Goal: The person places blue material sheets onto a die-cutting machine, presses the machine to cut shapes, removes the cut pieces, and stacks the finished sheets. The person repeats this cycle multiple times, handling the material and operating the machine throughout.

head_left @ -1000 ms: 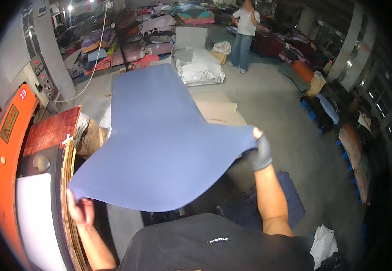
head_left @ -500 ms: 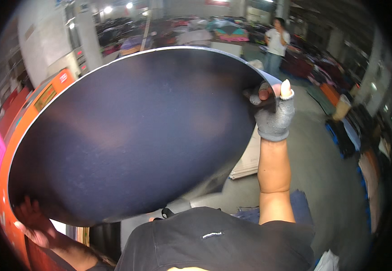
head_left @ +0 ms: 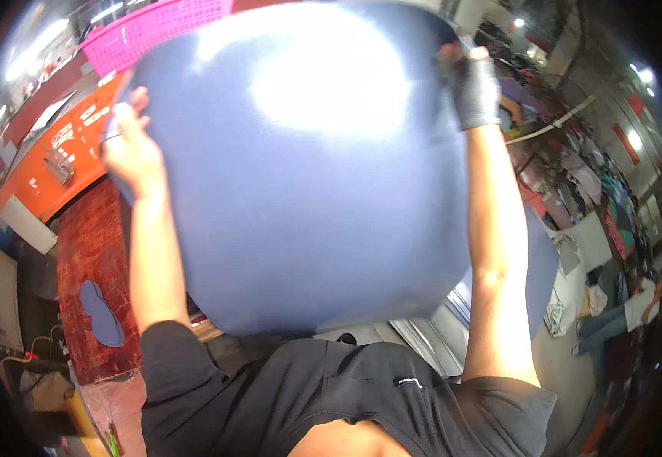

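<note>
A large, smooth, dark blue sheet [head_left: 308, 221] is held up in front of me, bent in a curve and glaring with light near its top. My left hand [head_left: 137, 152] is bare and grips its left edge, thumb on the near side. At the upper right corner, my right hand [head_left: 472, 87], in a grey glove that leaves fingertips bare, is closed on the opposite edge. Parts of the fingers are hidden or blurred. On a worn red board [head_left: 91, 236] left of my left forearm lies a blue sole-shaped piece [head_left: 104, 316].
An orange machine [head_left: 79, 156] stands at the left beyond the red board, with a pink plastic basket [head_left: 156, 30] above it. Pale stacked sheets [head_left: 430, 339] are below the blue sheet. At the far right is a person in a white top [head_left: 639, 306], near heaps of coloured material.
My view has turned left toward the orange machine and red board. The sheet, tilted before, now faces me squarely, and my left hand has risen from low left to its upper left edge.
</note>
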A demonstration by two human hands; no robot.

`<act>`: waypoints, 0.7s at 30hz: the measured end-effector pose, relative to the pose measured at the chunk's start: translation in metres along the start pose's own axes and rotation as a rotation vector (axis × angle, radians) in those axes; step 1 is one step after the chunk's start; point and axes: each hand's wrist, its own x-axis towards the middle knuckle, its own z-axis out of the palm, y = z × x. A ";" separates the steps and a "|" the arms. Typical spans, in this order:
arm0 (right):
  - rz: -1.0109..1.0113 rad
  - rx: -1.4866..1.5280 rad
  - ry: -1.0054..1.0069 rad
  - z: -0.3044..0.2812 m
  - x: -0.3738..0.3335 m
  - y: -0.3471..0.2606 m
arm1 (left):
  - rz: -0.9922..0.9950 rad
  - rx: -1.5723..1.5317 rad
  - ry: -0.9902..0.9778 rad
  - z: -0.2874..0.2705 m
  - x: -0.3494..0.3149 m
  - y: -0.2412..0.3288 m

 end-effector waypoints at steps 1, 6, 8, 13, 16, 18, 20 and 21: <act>-0.026 -0.342 -0.164 0.014 -0.003 0.057 | -0.125 0.153 -0.013 0.007 -0.008 -0.034; -0.131 -1.217 -0.692 -0.031 -0.165 0.232 | -0.465 0.819 -0.782 -0.006 -0.143 -0.155; 0.063 -1.272 -0.631 -0.073 -0.198 0.238 | -0.392 1.047 -1.066 -0.015 -0.184 -0.173; -0.062 -1.548 -0.373 -0.117 -0.222 0.228 | 0.073 1.038 -1.068 -0.029 -0.197 -0.175; 0.263 -1.462 -0.062 -0.131 -0.229 0.227 | -0.095 1.119 -1.214 -0.023 -0.191 -0.170; 0.322 -1.540 -0.084 -0.142 -0.233 0.224 | -0.120 1.229 -1.270 -0.019 -0.192 -0.173; 0.223 -1.579 -0.093 -0.144 -0.237 0.224 | 0.017 1.257 -1.216 -0.019 -0.197 -0.178; 0.269 -1.536 -0.075 -0.145 -0.238 0.221 | -0.036 1.352 -1.248 -0.023 -0.197 -0.177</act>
